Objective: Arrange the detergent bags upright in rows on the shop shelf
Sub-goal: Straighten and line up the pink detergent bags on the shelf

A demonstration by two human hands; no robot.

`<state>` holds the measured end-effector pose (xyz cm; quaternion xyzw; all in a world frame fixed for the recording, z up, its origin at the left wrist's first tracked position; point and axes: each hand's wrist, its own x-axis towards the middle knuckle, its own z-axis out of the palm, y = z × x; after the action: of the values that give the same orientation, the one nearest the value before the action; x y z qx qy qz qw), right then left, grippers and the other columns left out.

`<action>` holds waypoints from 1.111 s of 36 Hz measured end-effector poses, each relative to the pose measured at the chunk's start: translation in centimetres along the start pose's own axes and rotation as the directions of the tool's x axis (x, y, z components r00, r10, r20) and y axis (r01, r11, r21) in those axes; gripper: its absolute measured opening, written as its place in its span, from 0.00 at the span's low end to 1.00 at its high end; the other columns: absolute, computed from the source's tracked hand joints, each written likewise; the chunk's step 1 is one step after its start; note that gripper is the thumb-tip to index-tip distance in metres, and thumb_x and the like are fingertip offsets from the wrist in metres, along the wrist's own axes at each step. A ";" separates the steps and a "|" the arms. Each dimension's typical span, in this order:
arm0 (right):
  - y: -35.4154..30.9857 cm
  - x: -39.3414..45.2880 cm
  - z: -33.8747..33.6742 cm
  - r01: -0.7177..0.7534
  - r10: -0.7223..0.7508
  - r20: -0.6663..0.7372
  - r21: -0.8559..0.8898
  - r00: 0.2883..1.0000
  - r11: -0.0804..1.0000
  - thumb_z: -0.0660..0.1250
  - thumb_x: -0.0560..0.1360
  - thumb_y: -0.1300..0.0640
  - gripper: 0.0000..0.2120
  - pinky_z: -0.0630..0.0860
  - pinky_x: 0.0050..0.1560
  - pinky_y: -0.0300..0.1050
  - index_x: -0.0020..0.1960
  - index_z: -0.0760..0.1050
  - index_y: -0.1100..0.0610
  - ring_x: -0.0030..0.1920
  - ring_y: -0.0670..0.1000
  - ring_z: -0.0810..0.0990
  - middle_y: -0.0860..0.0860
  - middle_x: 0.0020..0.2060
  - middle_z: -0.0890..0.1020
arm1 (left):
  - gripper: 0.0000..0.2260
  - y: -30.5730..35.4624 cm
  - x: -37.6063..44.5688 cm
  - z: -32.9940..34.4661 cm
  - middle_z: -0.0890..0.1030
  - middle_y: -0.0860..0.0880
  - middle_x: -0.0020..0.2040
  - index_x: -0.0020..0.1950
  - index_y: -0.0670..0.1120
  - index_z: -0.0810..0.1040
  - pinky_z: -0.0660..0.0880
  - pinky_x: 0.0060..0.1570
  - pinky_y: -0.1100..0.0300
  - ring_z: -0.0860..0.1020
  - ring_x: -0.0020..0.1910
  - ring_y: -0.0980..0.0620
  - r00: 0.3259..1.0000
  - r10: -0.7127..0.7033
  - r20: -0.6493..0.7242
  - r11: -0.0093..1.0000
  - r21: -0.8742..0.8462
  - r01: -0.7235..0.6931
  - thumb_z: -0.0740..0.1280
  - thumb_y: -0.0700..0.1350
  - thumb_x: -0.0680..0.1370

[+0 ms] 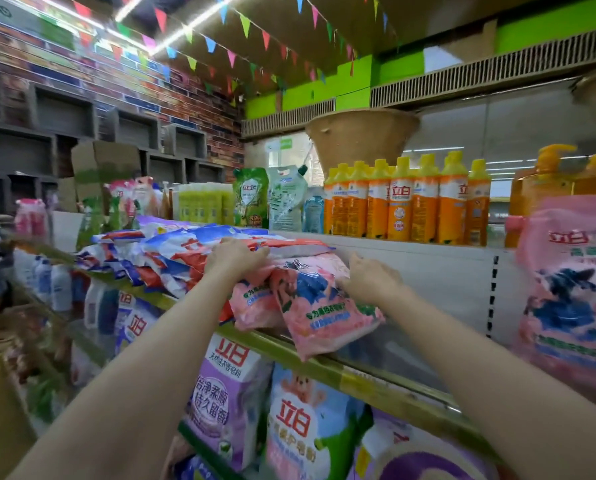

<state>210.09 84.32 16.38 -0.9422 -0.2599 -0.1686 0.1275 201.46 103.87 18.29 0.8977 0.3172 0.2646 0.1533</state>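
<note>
Two pink detergent bags lie tilted on the shelf with the green edge (pixel 324 370), their lower ends hanging over it. My right hand (pixel 371 280) grips the right side of the front pink bag (pixel 319 313). My left hand (pixel 236 258) presses flat on top of the second pink bag (pixel 255 306) and the red-blue-white bags (pixel 172 258) piled lying down to the left. A big pink detergent bag (pixel 570 289) stands upright at the far right, blurred.
Orange bottles (pixel 407 202) with yellow caps stand in rows on the higher shelf behind. Green and white refill pouches (pixel 268 199) stand to their left. Bare shelf floor (pixel 438 306) lies right of my right hand. Purple and blue detergent bags (pixel 272 410) fill the shelf below.
</note>
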 end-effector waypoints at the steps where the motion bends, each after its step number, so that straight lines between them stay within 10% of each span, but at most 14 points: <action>1: -0.1 0.7 0.3 -0.022 0.022 0.010 0.013 1.000 1.000 0.58 0.79 0.47 0.19 0.69 0.46 0.46 0.66 0.64 0.56 0.59 0.57 0.75 0.55 0.61 0.76 | 0.34 -0.2 0.6 0.2 0.66 0.37 0.69 0.70 0.35 0.64 0.72 0.60 0.50 0.69 0.65 0.39 1.000 0.012 0.010 0.999 0.036 -0.013 0.57 0.63 0.77; 7: -0.3 2.8 1.9 -0.112 0.089 0.128 0.188 0.988 0.976 0.51 0.80 0.46 0.21 0.72 0.61 0.52 0.62 0.71 0.59 0.59 0.60 0.75 0.59 0.59 0.77 | 0.34 -1.3 3.1 1.1 0.74 0.41 0.59 0.61 0.39 0.73 0.73 0.46 0.56 0.74 0.56 0.42 0.999 0.031 0.027 0.999 0.042 -0.032 0.61 0.68 0.71; 12: 5.0 7.6 7.2 -0.224 0.058 0.318 0.517 0.946 0.826 0.51 0.55 0.16 0.51 0.72 0.62 0.58 0.63 0.72 0.52 0.55 0.57 0.80 0.54 0.58 0.81 | 0.42 -1.6 2.3 1.7 0.73 0.39 0.64 0.67 0.37 0.68 0.73 0.54 0.51 0.73 0.62 0.40 0.998 -0.003 -0.070 1.000 -0.025 0.001 0.62 0.70 0.69; 18: 6.9 6.2 8.7 -0.311 0.083 0.365 0.626 0.927 0.716 0.56 0.50 0.15 0.55 0.71 0.64 0.56 0.64 0.73 0.52 0.54 0.56 0.81 0.53 0.55 0.82 | 0.24 -0.5 -1.9 4.4 0.78 0.36 0.58 0.58 0.39 0.79 0.72 0.56 0.50 0.76 0.58 0.37 0.985 -0.022 -0.171 0.957 -0.288 -0.028 0.52 0.56 0.81; 22: 8.5 7.4 10.4 -0.403 0.144 0.419 0.636 0.897 0.658 0.59 0.47 0.16 0.60 0.71 0.64 0.59 0.70 0.67 0.51 0.58 0.58 0.79 0.54 0.61 0.78 | 0.33 0.0 -3.9 4.9 0.69 0.34 0.68 0.71 0.33 0.61 0.66 0.65 0.48 0.69 0.67 0.36 0.978 -0.182 -0.100 0.855 -0.508 0.107 0.53 0.60 0.79; 28: 3.3 -0.2 3.9 -0.421 0.213 0.371 0.679 0.904 0.602 0.62 0.69 0.30 0.38 0.70 0.59 0.47 0.65 0.73 0.60 0.60 0.58 0.77 0.57 0.60 0.77 | 0.55 3.2 -7.3 5.7 0.65 0.37 0.71 0.74 0.34 0.52 0.65 0.69 0.47 0.66 0.69 0.39 0.950 -0.227 0.215 0.712 -0.629 0.312 0.64 0.72 0.63; 32: 4.8 0.8 3.4 -0.396 0.185 0.362 0.688 0.913 0.608 0.67 0.64 0.29 0.36 0.76 0.55 0.41 0.55 0.79 0.59 0.52 0.51 0.82 0.53 0.52 0.83 | 0.66 3.7 -4.4 8.0 0.75 0.44 0.64 0.72 0.37 0.61 0.75 0.60 0.47 0.77 0.60 0.43 0.920 -0.126 0.372 0.578 -0.726 0.373 0.73 0.69 0.42; 35: 6.2 -1.9 0.5 -0.448 0.211 0.407 0.675 0.889 0.586 0.61 0.78 0.49 0.17 0.66 0.19 0.29 0.36 0.71 0.60 0.15 0.43 0.72 0.49 0.15 0.73 | 0.54 4.2 -4.2 7.0 0.82 0.45 0.55 0.62 0.42 0.77 0.77 0.58 0.52 0.81 0.53 0.46 0.881 -0.031 0.472 0.456 -0.777 0.433 0.77 0.68 0.41; 38: 8.7 -3.3 -1.6 -0.552 0.310 0.457 0.690 0.834 0.468 0.64 0.73 0.48 0.16 0.66 0.28 0.36 0.32 0.65 0.55 0.22 0.49 0.69 0.50 0.18 0.70 | 0.15 5.7 -8.7 2.4 0.80 0.49 0.25 0.40 0.45 0.73 0.75 0.37 0.63 0.80 0.32 0.51 0.871 0.069 0.486 0.397 -0.815 0.423 0.66 0.58 0.74; 40: 9.8 -4.4 -2.4 -0.570 0.286 0.494 0.699 0.821 0.432 0.63 0.73 0.44 0.17 0.71 0.36 0.42 0.33 0.67 0.56 0.31 0.52 0.71 0.53 0.29 0.71 | 0.14 6.1 -9.7 1.8 0.73 0.52 0.15 0.37 0.46 0.68 0.71 0.30 0.62 0.76 0.25 0.50 0.910 0.053 0.412 0.382 -0.850 0.363 0.60 0.51 0.79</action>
<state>211.17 73.41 15.34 -0.8173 -0.0719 0.1572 0.5497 199.10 92.81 15.83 0.6622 0.1688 0.2029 0.7013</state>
